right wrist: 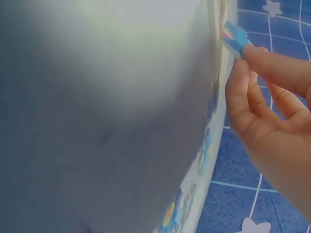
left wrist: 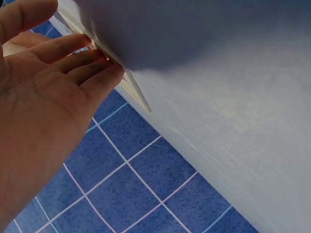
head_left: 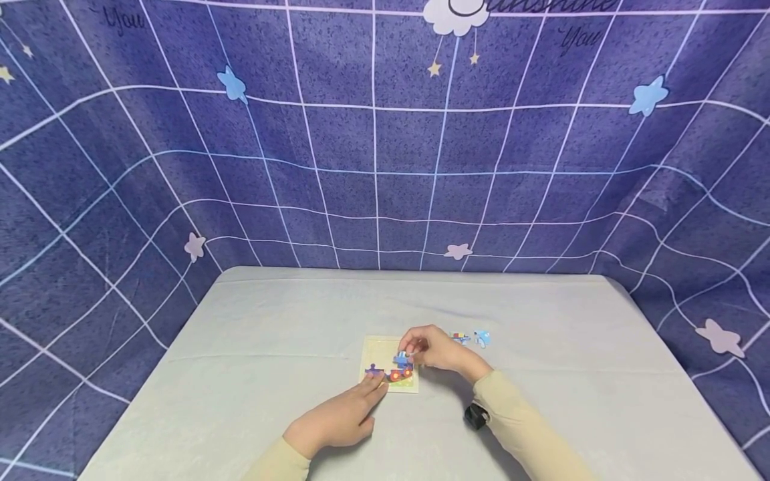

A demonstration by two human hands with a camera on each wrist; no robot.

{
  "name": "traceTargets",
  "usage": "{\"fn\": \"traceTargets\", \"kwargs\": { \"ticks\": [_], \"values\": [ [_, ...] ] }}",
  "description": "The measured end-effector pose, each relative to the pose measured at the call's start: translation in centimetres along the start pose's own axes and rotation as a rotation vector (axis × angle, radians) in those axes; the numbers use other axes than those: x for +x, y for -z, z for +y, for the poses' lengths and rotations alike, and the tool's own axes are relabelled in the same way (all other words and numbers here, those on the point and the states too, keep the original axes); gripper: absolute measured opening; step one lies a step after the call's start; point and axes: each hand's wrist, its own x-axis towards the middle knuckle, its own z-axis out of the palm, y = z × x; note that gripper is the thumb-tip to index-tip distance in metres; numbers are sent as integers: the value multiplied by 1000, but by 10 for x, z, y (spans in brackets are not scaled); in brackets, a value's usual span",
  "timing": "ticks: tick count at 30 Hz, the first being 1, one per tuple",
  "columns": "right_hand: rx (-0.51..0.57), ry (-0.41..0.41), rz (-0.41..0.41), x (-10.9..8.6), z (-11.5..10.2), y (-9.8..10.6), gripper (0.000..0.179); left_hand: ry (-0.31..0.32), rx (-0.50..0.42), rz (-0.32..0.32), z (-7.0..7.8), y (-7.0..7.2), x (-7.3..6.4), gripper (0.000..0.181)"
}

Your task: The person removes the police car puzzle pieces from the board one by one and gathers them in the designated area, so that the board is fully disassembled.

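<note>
A square, pale jigsaw board (head_left: 376,349) lies on the table, its lower part covered by coloured pieces showing red wheels (head_left: 395,376). My right hand (head_left: 438,349) pinches a blue jigsaw piece (head_left: 400,358) between thumb and fingertips over the board's right side. The right wrist view shows this blue piece (right wrist: 236,40) tilted on edge, close to the board. Fairly straight fingers of my left hand (head_left: 339,415) rest on the board's lower edge. Seen from the left wrist, the left hand (left wrist: 53,92) has its fingertips at the board's rim (left wrist: 138,92).
Right of the board, partly behind my right wrist, lie loose jigsaw pieces, among them a light blue one (head_left: 482,338) and a multicoloured one (head_left: 460,338). A pale cloth covers the table (head_left: 252,321). Blue grid-patterned fabric (head_left: 337,140) hangs behind and at both sides.
</note>
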Motion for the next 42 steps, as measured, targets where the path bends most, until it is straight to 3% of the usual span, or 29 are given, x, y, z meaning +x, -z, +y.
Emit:
{"fn": "traceTargets", "kwargs": {
  "ticks": [11,20,26,33,42],
  "values": [
    [21,-18,41,-24,4,37,24,-1,4,1,0,-1,-1,56],
    [46,-111,96,-65,20,80,24,-12,16,4,-2,-4,0,56],
    [34,-150,84,-92,33,100,24,-14,10,2,-3,-3,0,57],
    [108,-201,13,-105,49,104,24,-16,14,3,-4,-4,-1,56],
    [-102,-137,85,-99,51,98,17,-18,18,8,-3,-4,-1,56]
  ]
}}
